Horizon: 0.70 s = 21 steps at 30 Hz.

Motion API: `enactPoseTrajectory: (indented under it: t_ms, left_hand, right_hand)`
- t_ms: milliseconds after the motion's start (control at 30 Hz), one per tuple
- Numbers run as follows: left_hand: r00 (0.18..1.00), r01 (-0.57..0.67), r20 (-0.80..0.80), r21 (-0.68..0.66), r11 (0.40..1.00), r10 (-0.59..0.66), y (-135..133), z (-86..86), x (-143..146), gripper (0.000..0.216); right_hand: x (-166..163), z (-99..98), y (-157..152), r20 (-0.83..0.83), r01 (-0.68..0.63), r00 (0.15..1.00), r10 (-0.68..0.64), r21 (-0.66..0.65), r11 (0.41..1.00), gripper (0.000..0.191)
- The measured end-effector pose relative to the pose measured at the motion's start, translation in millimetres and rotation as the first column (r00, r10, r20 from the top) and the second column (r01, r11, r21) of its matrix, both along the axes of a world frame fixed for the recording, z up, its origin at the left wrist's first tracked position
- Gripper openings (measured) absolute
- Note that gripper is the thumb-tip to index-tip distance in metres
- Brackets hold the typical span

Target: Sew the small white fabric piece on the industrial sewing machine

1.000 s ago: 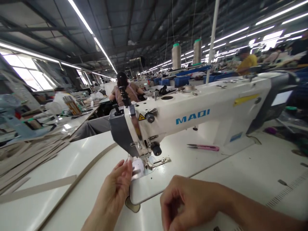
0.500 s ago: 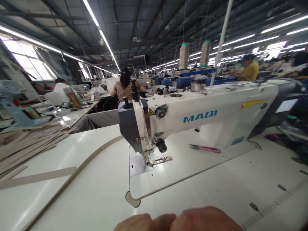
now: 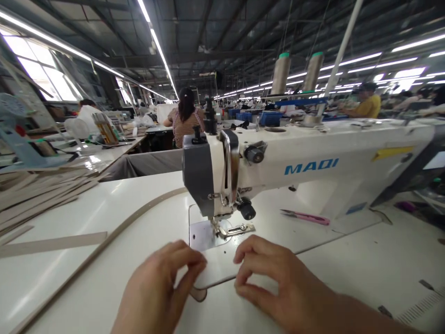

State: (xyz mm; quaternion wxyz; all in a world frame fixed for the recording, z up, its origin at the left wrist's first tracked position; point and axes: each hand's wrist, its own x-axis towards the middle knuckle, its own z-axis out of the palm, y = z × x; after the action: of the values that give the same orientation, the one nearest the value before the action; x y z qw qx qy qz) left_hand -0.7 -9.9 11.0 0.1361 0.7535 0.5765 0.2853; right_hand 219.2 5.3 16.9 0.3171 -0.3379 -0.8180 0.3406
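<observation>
Both hands hover low over the near edge of a white sewing table (image 3: pixel 347 260). On the left, the left hand (image 3: pixel 160 287) has thumb and fingers pinched together; whether anything sits between them cannot be made out. Close beside it, the right hand (image 3: pixel 278 283) curls its fingers toward the thumb the same way, fingertips just above the front edge of the machine bed (image 3: pixel 222 269). Neither hand is seen grasping anything.

Just beyond the fingertips sits the metal needle plate (image 3: pixel 201 234) with the presser foot (image 3: pixel 222 229) resting on it, under the head of a white sewing machine (image 3: pixel 313 157) marked MAQI. On the bed behind the foot, to the right, lie pink thread snips (image 3: pixel 306 217).

A long tan strip (image 3: pixel 104 246) curves across the table's left part, and more tan strips are stacked at the left edge (image 3: pixel 38 195). Two thread cones (image 3: pixel 281 74) stand behind the machine. Farther off, a person in a striped top (image 3: pixel 186 118) sits facing away at another table.
</observation>
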Motion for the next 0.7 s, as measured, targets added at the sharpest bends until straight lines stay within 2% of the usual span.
enactPoseTrajectory:
  t_ms: [33,100,167,233,367,467,567,700]
  left_hand:
    - [0.998,-0.054,-0.043,-0.008,0.999,0.053,14,-1.7,-4,0.014]
    - [0.992,-0.121,-0.026,-0.07,0.99,0.12,39,-6.8,-5,0.014]
    - [0.984,-0.128,0.097,-0.175,0.976,0.147,56,-14.6,-1,0.014]
    - [0.962,-0.108,0.222,-0.226,0.968,0.159,66,-23.9,7,0.015]
    - [0.942,-0.112,0.297,-0.166,0.98,0.157,69,-38.0,18,0.016]
    - [0.947,-0.135,0.276,-0.121,0.983,0.164,68,-40.8,19,0.021]
    - [0.953,-0.138,0.255,-0.109,0.985,0.161,68,-42.7,17,0.03]
    - [0.952,-0.117,0.268,-0.134,0.984,0.15,68,-48.2,17,0.029]
  right_hand:
    - [2,0.3,10,0.045,0.024,0.999,-0.023,-0.004,1.0,0.023]
    - [5,-0.6,32,0.12,0.092,0.988,-0.097,0.04,0.995,0.02]
    - [8,-4.2,54,0.148,0.166,0.972,-0.184,0.121,0.979,0.016]
    - [9,-10.8,70,0.159,0.225,0.955,-0.249,0.154,0.962,0.011]
    - [8,-29.5,86,0.164,0.303,0.935,-0.314,0.087,0.949,0.004]
    - [10,-38.8,89,0.189,0.337,0.916,-0.355,0.119,0.934,0.007]
    - [11,-38.3,89,0.265,0.335,0.895,-0.359,0.132,0.933,0.006]
    - [11,-31.6,88,0.27,0.315,0.915,-0.3,-0.014,0.949,0.02]
